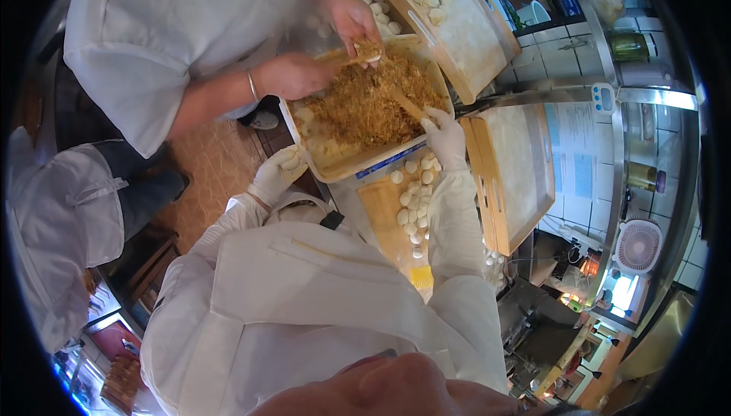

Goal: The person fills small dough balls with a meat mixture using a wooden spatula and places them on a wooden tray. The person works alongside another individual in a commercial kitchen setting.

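Note:
My right hand (446, 135), in a white glove, grips the handle of a wooden spatula (408, 104) whose far end rests in brown minced filling (365, 107). The filling lies in a large white plastic tub (328, 175). My left hand (280, 173), also gloved, is just outside the tub's near left corner, its fingers curled around a pale piece of dough (291, 162). Small white dough pieces (412, 204) lie on a wooden board (380, 204) below the tub, beside my right forearm.
Across the tub a co-worker's hands (354, 22) hold a filled wrapper and a wooden tool over the filling. Wooden trays (514, 182) stand at the right, one farther off (462, 56) bearing dumplings. A yellow scraper or brush (421, 277) lies on the board. Another person (85, 204) stands at the left.

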`<move>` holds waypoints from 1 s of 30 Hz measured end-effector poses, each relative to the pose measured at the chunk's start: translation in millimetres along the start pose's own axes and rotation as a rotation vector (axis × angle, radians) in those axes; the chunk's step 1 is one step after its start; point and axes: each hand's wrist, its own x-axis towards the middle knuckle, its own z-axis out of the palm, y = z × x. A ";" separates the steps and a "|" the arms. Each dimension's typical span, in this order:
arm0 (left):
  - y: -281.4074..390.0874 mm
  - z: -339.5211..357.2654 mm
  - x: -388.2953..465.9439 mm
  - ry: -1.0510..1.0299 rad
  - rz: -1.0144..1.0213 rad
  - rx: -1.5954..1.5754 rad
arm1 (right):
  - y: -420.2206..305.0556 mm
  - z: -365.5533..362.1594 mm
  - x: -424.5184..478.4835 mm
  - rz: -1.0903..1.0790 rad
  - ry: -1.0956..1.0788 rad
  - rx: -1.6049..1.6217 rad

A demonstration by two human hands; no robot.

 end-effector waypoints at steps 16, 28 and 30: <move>20.0 -20.3 -22.7 -0.032 0.231 0.241 | 88.8 5.7 62.3 0.176 -0.021 0.184; 61.8 -58.5 -8.6 0.078 0.281 0.108 | 86.1 58.6 118.4 0.282 -0.311 0.597; 71.0 -83.7 6.4 -0.166 0.275 0.075 | 64.8 53.2 119.2 0.290 -0.253 0.514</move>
